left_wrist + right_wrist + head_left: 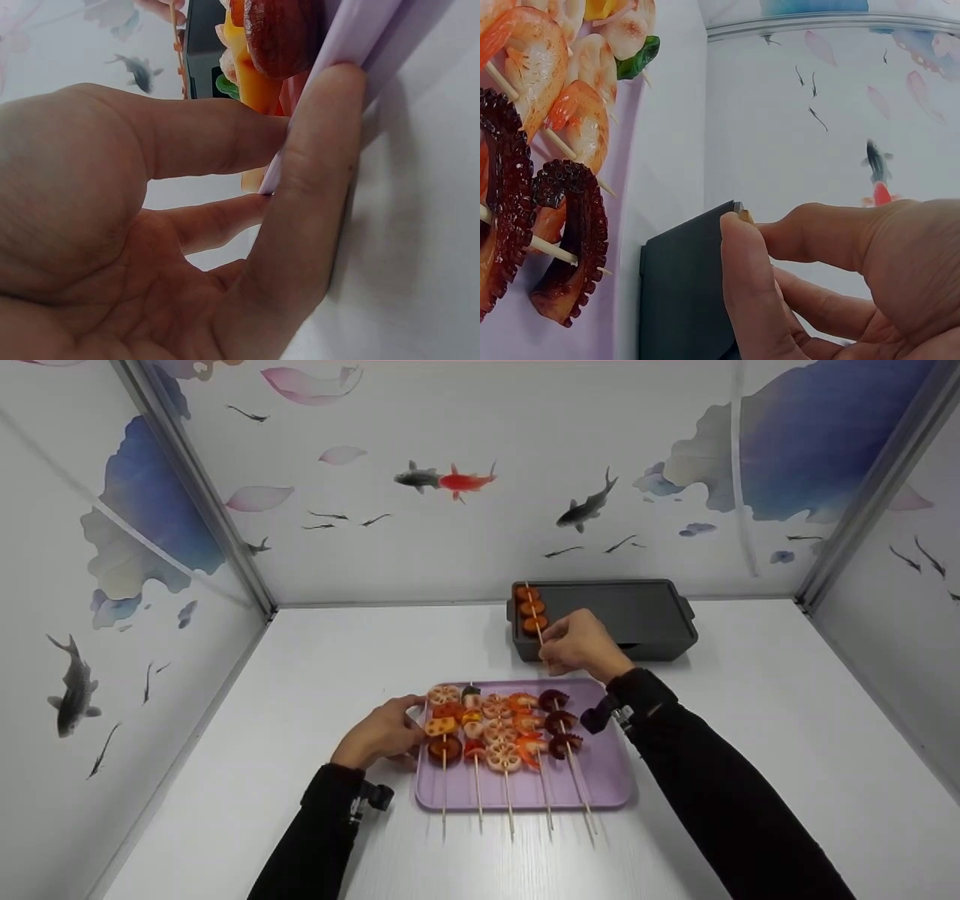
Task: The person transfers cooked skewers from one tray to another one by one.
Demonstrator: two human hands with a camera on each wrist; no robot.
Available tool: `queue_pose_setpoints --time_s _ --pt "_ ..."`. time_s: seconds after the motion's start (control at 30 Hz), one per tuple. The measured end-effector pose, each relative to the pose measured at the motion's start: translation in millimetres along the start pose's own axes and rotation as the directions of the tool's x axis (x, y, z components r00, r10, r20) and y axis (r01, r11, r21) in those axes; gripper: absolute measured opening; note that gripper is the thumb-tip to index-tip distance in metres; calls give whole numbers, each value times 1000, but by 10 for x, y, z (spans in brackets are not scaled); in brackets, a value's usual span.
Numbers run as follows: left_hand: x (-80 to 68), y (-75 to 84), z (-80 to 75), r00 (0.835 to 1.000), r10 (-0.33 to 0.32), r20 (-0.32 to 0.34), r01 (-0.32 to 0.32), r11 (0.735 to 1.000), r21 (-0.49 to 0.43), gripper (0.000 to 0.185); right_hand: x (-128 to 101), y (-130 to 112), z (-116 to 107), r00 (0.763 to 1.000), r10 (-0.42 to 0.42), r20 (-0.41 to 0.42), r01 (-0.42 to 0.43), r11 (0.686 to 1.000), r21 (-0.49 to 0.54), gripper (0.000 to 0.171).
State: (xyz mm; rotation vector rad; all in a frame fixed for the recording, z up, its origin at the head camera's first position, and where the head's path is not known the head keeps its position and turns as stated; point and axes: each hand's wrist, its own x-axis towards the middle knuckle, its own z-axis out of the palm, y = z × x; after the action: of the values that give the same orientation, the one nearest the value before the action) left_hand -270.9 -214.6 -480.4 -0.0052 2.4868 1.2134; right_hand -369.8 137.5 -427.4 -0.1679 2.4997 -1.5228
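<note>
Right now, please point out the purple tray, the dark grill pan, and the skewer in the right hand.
purple tray (611, 780), head view, bare right part of its floor.
dark grill pan (630, 611), head view, its flat inside.
skewer (533, 613), head view, its middle orange slice.

place: staged tabletop booth | evidence: fish-mural walls (450, 480), white table (750, 720), metal corner posts (195, 487)
</note>
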Motion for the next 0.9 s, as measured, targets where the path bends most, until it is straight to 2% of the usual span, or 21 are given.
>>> queue_pose_setpoints --time_s 0.3,0.6,0.9 --pt "3 4 5 1000 -8 1 8 1000 -1 76 -1 64 7 1000 -28 4 28 1000 2 41" --pt "11 -5 6 1000 6 8 -6 1000 -13 77 -26 102 -3 998 -63 17 62 996 68 43" --pt "21 5 2 1000 -7 10 7 1000 -15 77 -38 136 -15 998 -69 -13 70 995 64 44"
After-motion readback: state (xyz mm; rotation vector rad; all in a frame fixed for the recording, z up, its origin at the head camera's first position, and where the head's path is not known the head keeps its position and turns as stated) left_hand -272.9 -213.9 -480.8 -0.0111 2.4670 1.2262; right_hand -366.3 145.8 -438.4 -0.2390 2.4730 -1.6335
